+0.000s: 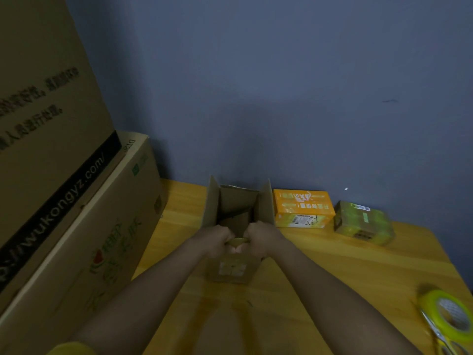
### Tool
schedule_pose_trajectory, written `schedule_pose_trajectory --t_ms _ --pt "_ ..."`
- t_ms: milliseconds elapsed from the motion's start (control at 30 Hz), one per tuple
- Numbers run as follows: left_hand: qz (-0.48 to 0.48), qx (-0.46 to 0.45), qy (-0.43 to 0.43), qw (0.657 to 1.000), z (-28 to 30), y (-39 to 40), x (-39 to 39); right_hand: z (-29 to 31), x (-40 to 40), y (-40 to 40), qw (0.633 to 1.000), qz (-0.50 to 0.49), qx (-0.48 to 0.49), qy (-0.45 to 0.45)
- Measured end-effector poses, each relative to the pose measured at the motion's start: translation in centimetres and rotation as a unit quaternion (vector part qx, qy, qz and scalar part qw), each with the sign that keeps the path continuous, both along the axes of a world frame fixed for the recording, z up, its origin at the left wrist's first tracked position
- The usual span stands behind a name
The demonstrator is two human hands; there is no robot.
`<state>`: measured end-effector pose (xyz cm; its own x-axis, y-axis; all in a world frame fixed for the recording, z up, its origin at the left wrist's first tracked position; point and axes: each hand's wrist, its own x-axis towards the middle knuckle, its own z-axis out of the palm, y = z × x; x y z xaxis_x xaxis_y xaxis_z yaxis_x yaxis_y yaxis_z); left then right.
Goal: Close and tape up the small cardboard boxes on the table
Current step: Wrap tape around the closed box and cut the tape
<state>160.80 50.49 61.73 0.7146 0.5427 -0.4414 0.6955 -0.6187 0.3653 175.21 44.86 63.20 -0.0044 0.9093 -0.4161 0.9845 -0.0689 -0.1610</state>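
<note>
A roll of tape (450, 313) is left untouched at the near right of the worktop (332, 265), the near flap of the still-open small box (236, 226) mid-worktop is gripped by both hands (236, 240), and two apparently sealed boxes (332, 213) are seen beyond.

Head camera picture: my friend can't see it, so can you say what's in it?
Two hands, left and right, grip the near flap of an open cardboard box on a wooden table. Behind it sit an orange box and a taped parcel; a tape roll and scissors lie at right.
</note>
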Motion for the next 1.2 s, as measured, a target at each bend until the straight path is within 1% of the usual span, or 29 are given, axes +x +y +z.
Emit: schedule_pose_trajectory --t_ms 67,100,167,233,267,300,333,367,433,467,500,533,600,667,700,767,900,967,1033,1067,1100,1133,1200 --pt "-0.011 -0.008 0.014 1.0 0.2 0.0 -0.4 -0.3 0.0 -0.4 0.999 0.012 0.043 -0.027" --pt "-0.005 -0.024 0.007 1.0 0.3 0.0 -0.6 -0.7 -0.2 -0.9 0.997 0.018 0.076 -0.017" --pt "0.007 -0.043 -0.025 0.999 0.3 0.0 -0.9 -1.8 -0.6 -2.0 0.988 0.027 0.144 0.043" --pt "0.01 -0.015 -0.058 0.998 0.1 -0.1 -1.2 -2.5 -0.8 -2.9 0.977 0.009 0.18 0.117" --pt "0.014 0.009 -0.075 0.997 -0.1 -0.1 -1.4 -2.7 -0.7 -3.1 0.971 -0.011 0.189 0.148" --pt "0.016 0.043 -0.087 0.995 -0.2 -0.1 -1.6 -2.8 -0.6 -3.2 0.966 -0.03 0.2 0.16" --pt "0.013 0.094 -0.089 0.992 -0.5 -0.1 -1.7 -2.9 -0.4 -3.4 0.964 -0.042 0.215 0.152" --pt "0.012 0.156 -0.08 0.984 -0.8 -0.1 -1.7 -3.0 -0.2 -3.4 0.963 -0.044 0.238 0.122" --pt "0.021 0.267 -0.051 0.962 -1.2 -0.1 -1.7 -3.3 -0.1 -3.1 0.963 -0.01 0.269 0.024" --pt "0.021 0.296 -0.036 0.954 -1.2 -0.1 -1.6 -3.2 -0.1 -2.7 0.965 0.014 0.261 -0.026" --pt "0.015 0.308 -0.023 0.951 -1.4 -0.1 -1.6 -2.9 0.0 -2.2 0.968 0.02 0.244 -0.053" --pt "0.012 0.31 -0.014 0.951 -1.7 -0.1 -1.5 -2.5 0.0 -1.6 0.972 0.007 0.23 -0.054" --pt "0.031 0.302 -0.003 0.953 -2.2 -0.1 -1.7 -1.7 0.1 0.1 0.967 -0.049 0.252 -0.007" --pt "0.053 0.298 0.002 0.953 -2.6 0.1 -2.0 -0.9 0.0 2.4 0.96 -0.074 0.267 0.029" --pt "0.056 0.3 0.005 0.952 -2.8 0.2 -2.1 -0.8 -0.1 3.6 0.965 -0.071 0.252 0.029" --pt "0.067 0.306 0.008 0.949 -3.4 0.3 -2.3 -0.9 0.3 5.9 0.977 -0.069 0.2 -0.001" --pt "0.142 0.289 0.019 0.947 -3.9 0.2 -2.3 -2.9 1.0 7.1 0.994 -0.059 0.064 -0.065" --pt "0.196 0.258 -0.006 0.946 -4.0 0.2 -2.1 -4.9 0.7 6.1 0.994 -0.052 0.035 -0.09" --pt "0.254 0.181 -0.077 0.947 -3.9 0.2 -1.6 -6.5 0.6 5.4 0.992 -0.051 0.026 -0.116" --pt "0.272 0.141 -0.114 0.945 -3.7 0.2 -1.4 -6.9 0.7 5.3 0.99 -0.05 0.025 -0.127" --pt "0.275 0.123 -0.136 0.944 -3.6 0.2 -1.2 -7.1 0.7 5.4 0.99 -0.049 0.025 -0.133" --pt "0.267 0.127 -0.139 0.945 -3.4 0.2 -1.0 -7.1 0.6 5.6 0.989 -0.046 0.026 -0.139" --pt "0.24 0.168 -0.109 0.95 -3.1 0.1 -0.3 -6.8 0.7 5.9 0.988 -0.031 0.025 -0.151"
